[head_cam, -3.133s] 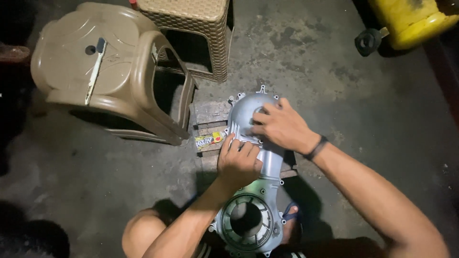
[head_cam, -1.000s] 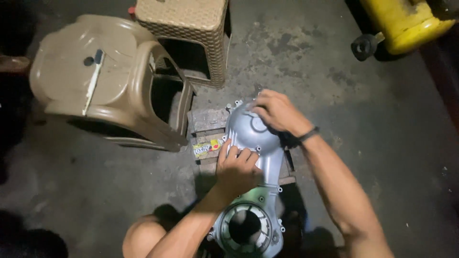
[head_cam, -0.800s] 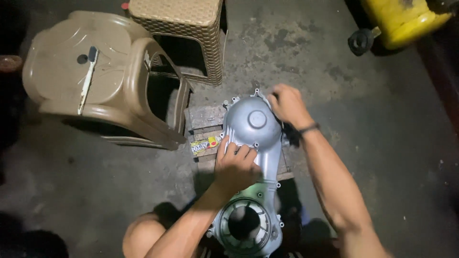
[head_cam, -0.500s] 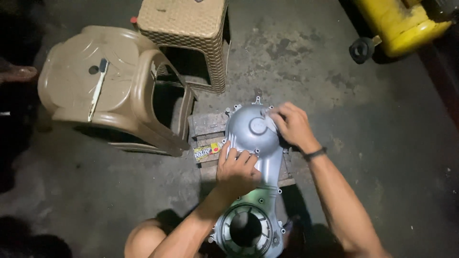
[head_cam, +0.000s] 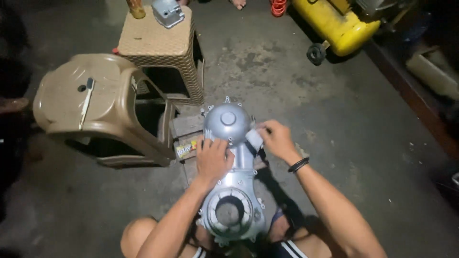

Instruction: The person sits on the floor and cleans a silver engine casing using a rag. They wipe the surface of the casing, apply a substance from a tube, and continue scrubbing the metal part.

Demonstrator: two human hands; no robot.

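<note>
While I crouch over the concrete floor (head_cam: 334,124), the silver engine cover (head_cam: 231,167) lies lengthwise straight out from my body, its domed end away from me and its ringed round opening close to my knees. It rests on a small wooden block (head_cam: 184,126), beside a printed carton (head_cam: 186,147). My left hand (head_cam: 213,160) lies flat on the casing's narrow middle, fingers together and pressing down. My right hand (head_cam: 276,138) sits at the dome's right shoulder, fingers pinched on a small folded pale pad (head_cam: 254,139) that touches the metal; this hand is the nearer one to the dome. To my left stands a brown plastic stool (head_cam: 95,114) with a thin flat tool (head_cam: 86,102) lying on its seat. Beyond it, a woven tan stool (head_cam: 160,48) carries a small grey metal part (head_cam: 168,12) and a bottle's base (head_cam: 136,8). A yellow tank on wheels (head_cam: 334,24) sits at the far right.
</note>
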